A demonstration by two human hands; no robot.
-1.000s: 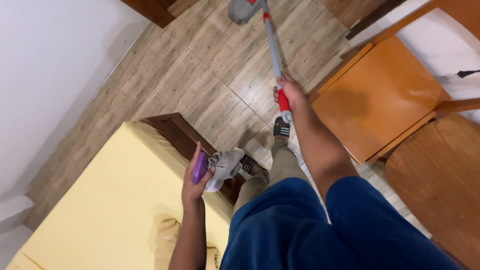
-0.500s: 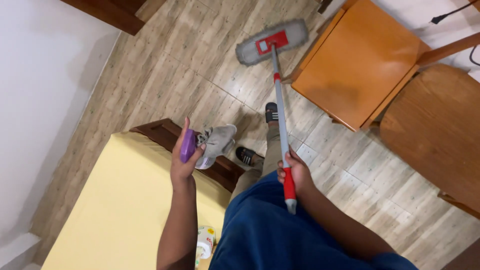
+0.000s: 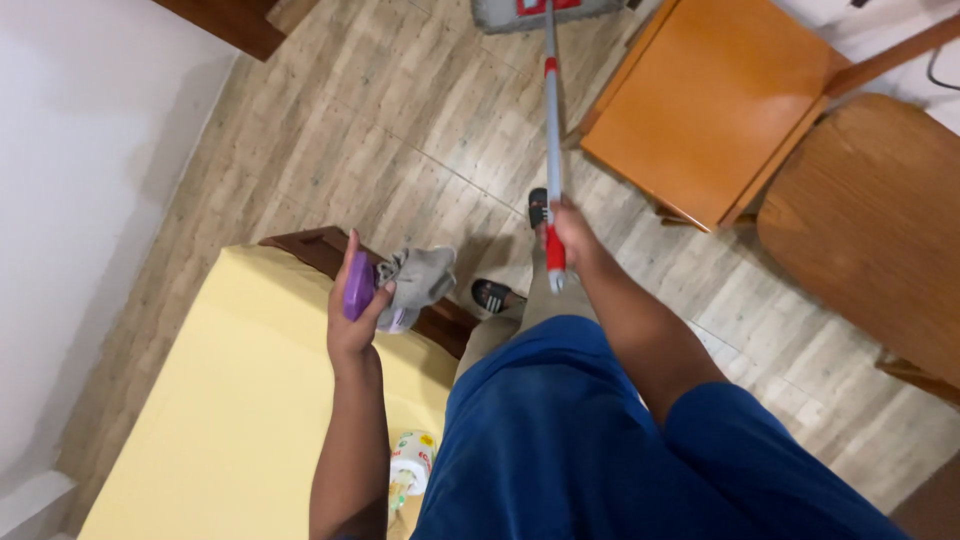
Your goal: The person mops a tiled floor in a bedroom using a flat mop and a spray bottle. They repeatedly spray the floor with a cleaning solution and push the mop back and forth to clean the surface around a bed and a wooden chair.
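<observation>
My left hand (image 3: 352, 318) is raised over the corner of a yellow mattress (image 3: 230, 400), gripping a small purple object (image 3: 357, 286) together with a grey cloth (image 3: 416, 280) that hangs to its right. My right hand (image 3: 568, 232) grips the handle of a flat mop (image 3: 551, 120) at its red grip, the grey pole running up and away to the grey mop head (image 3: 545, 12) on the wooden floor at the top edge. My blue shorts and sandalled feet (image 3: 492, 294) are below the hands.
An orange wooden chair seat (image 3: 715, 100) and a round brown wooden seat (image 3: 870, 210) stand at the right. A dark wooden bed frame (image 3: 310, 245) edges the mattress. A white wall (image 3: 90, 200) runs along the left. A printed bottle (image 3: 412, 462) lies on the mattress.
The mop head has been pushed further away, toward the top edge. My right hand moved forward and up with the handle. The left hand still holds the purple object and cloth.
</observation>
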